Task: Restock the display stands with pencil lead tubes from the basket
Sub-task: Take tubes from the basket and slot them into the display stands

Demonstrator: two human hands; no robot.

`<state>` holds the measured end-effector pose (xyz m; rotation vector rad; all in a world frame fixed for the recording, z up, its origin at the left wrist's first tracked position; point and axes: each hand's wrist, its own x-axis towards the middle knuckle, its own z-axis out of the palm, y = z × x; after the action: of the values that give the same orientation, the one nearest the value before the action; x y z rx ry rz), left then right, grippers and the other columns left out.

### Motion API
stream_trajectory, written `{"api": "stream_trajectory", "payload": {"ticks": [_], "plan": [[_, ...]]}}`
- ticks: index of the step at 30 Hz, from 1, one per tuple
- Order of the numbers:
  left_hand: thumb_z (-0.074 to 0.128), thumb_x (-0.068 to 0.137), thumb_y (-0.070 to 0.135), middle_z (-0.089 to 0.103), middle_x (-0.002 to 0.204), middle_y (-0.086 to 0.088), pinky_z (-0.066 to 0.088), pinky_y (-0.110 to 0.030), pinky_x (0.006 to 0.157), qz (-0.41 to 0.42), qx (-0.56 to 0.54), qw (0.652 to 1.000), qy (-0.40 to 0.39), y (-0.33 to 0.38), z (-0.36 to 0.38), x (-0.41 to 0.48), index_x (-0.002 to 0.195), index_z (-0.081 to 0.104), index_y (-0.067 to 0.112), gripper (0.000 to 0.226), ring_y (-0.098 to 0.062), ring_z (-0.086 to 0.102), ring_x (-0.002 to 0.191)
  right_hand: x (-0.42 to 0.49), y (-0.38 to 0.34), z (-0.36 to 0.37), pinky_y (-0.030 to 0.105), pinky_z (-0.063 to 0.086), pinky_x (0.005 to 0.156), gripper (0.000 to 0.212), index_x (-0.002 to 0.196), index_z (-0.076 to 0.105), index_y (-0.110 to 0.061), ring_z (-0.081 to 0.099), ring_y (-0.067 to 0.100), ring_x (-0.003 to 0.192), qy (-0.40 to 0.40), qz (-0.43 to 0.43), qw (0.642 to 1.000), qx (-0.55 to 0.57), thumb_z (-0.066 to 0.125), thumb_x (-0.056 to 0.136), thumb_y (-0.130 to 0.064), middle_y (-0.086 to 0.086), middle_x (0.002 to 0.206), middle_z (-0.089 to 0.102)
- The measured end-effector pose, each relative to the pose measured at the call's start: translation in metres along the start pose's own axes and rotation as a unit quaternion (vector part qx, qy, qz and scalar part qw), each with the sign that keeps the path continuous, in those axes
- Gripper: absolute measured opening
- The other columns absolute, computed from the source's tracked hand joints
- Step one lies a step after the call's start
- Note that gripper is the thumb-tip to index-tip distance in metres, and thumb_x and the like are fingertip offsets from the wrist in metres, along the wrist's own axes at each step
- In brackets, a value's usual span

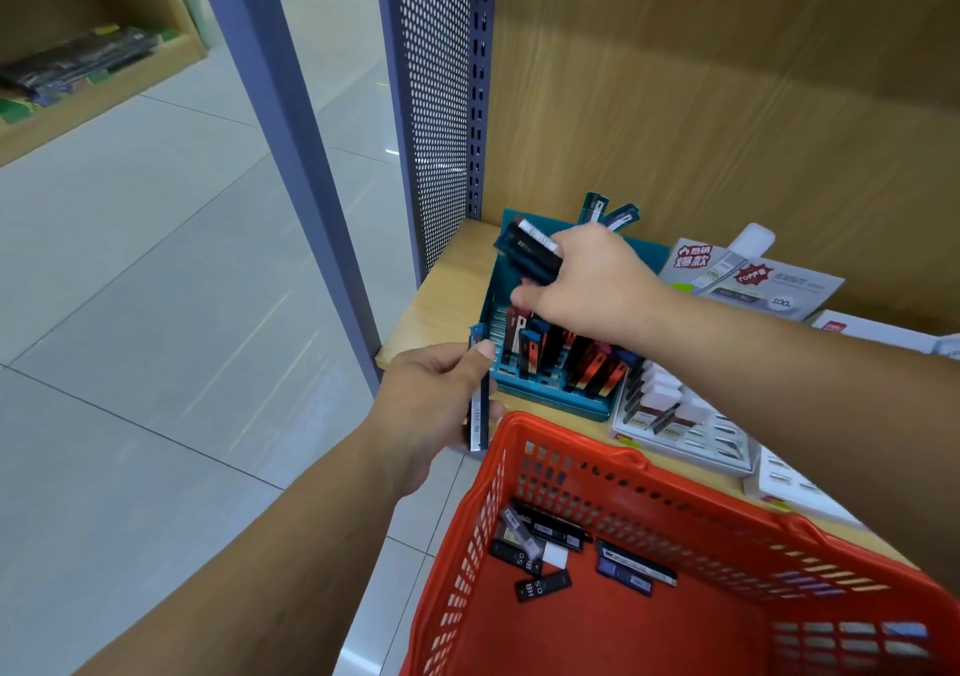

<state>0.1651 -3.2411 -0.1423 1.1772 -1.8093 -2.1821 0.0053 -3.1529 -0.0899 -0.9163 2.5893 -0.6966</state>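
Left end of the wooden shelf point(447, 285), next to the perforated side panel point(436, 103).

- Teal display stand point(550, 402) sits at the shelf's left front corner. Partly stocked: black, red and blue pencil lead tubes point(582, 358) stand tilted in its slots. Two more tubes point(608, 212) poke up behind its back wall.
- Right hand point(592, 280) is over the stand's rear half, fingers curled round a bundle of dark tubes point(532, 254). Bundle is angled up-left and one white label faces up. Exact count not readable.
- Left hand point(436, 405) is just off the shelf's left front corner, beside the stand. Thumb and fingers pinch a slim tube point(479, 405), held upright. Could be more than one stacked, can't tell.
- Red basket point(587, 454) is at the shelf's front edge, far rim just in front of the teal stand. Whether it rests on the shelf, can't tell. Loose tubes in basket point(540, 540) lie flat near the far-left corner: several black HB 0.5 ones, plus a blue pair slightly to the right.
- White display stand point(691, 441) is immediately right of the teal one, edges touching or nearly so.
- Printed header cards point(753, 280) lean further back on the shelf.
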Motion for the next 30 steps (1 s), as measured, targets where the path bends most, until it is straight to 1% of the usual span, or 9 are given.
{"api": "stream_trajectory", "payload": {"ticks": [4,6,9,12,17,20,24,27,30], "plan": [[0.047,0.107,0.048,0.072,0.077,-0.013,0.065,-0.05,0.065,0.023,0.035,0.999,-0.019,0.008,0.002,-0.01,0.105,0.066,0.022,0.032,-0.026,0.072,0.063,-0.02,0.004,-0.026,0.025,0.037,0.042,0.015,0.086,0.062,-0.008,0.044,0.018,0.042,-0.031,0.042,0.982,0.183,0.074,0.089,-0.015,0.011,0.066,0.061],[0.044,0.107,0.05,0.072,0.085,-0.014,0.065,-0.048,0.064,0.029,0.066,0.997,-0.029,0.014,0.004,-0.015,0.107,0.063,0.026,0.031,-0.027,0.073,0.064,-0.029,0.004,-0.031,0.024,0.037,0.041,0.016,0.095,0.062,-0.006,0.044,0.018,0.041,-0.056,0.041,0.98,0.185,0.074,0.092,-0.016,0.012,0.068,0.064],[0.048,0.108,0.041,0.07,0.1,-0.014,0.066,-0.042,0.065,0.058,0.095,0.993,-0.051,0.018,0.006,-0.02,0.11,0.065,0.023,0.024,-0.028,0.076,0.082,-0.032,0.002,-0.033,0.028,0.039,0.042,0.02,0.102,0.062,-0.004,0.044,0.021,0.043,-0.08,0.013,0.981,0.175,0.074,0.093,-0.018,0.011,0.065,0.062],[0.047,0.11,0.032,0.068,0.099,-0.014,0.063,-0.029,0.069,0.116,0.141,0.981,-0.064,0.019,0.005,-0.019,0.104,0.066,0.018,0.025,-0.02,0.068,0.087,-0.029,-0.001,-0.029,0.034,0.041,0.047,0.021,0.098,0.064,-0.004,0.045,0.022,0.046,-0.107,-0.032,0.978,0.176,0.075,0.093,-0.02,0.004,0.058,0.051],[0.042,0.112,0.029,0.065,0.083,-0.005,0.059,-0.029,0.069,0.174,0.179,0.967,-0.052,0.024,0.008,-0.014,0.1,0.068,0.021,0.03,-0.016,0.061,0.077,-0.018,0.002,-0.032,0.033,0.041,0.047,0.019,0.096,0.066,-0.003,0.048,0.021,0.048,-0.093,-0.074,0.971,0.206,0.074,0.093,-0.02,0.012,0.062,0.058],[0.041,0.112,0.024,0.062,0.077,0.006,0.054,-0.028,0.069,0.198,0.182,0.963,-0.033,0.028,0.015,-0.011,0.098,0.068,0.025,0.03,-0.006,0.057,0.073,-0.012,0.006,-0.035,0.031,0.041,0.047,0.015,0.095,0.068,-0.004,0.049,0.023,0.048,-0.101,-0.079,0.962,0.242,0.072,0.094,-0.018,0.018,0.074,0.07],[0.053,0.108,0.021,0.07,0.079,-0.005,0.058,-0.037,0.072,0.204,0.163,0.964,0.048,0.038,0.022,-0.001,0.095,0.072,0.017,0.023,-0.006,0.062,0.071,0.005,0.01,-0.036,0.03,0.042,0.046,0.014,0.091,0.068,-0.007,0.049,0.019,0.048,-0.1,-0.07,0.953,0.276,0.072,0.094,-0.02,0.004,0.07,0.07],[0.064,0.102,0.014,0.072,0.07,0.007,0.06,-0.029,0.07,0.196,0.166,0.963,0.078,0.054,0.018,0.011,0.096,0.073,0.015,0.01,0.0,0.064,0.063,0.017,0.008,-0.036,0.029,0.045,0.046,0.011,0.089,0.069,-0.014,0.051,0.017,0.049,-0.068,-0.067,0.949,0.299,0.072,0.093,-0.023,0.001,0.073,0.072],[0.069,0.099,0.012,0.072,0.08,-0.01,0.06,-0.039,0.072,0.204,0.208,0.953,0.084,0.065,0.016,0.029,0.095,0.069,0.004,0.009,-0.008,0.061,0.063,0.025,0.011,-0.034,0.032,0.048,0.052,0.015,0.086,0.072,-0.018,0.053,0.02,0.054,-0.055,-0.042,0.942,0.33,0.074,0.091,-0.033,0.004,0.079,0.076]]}}
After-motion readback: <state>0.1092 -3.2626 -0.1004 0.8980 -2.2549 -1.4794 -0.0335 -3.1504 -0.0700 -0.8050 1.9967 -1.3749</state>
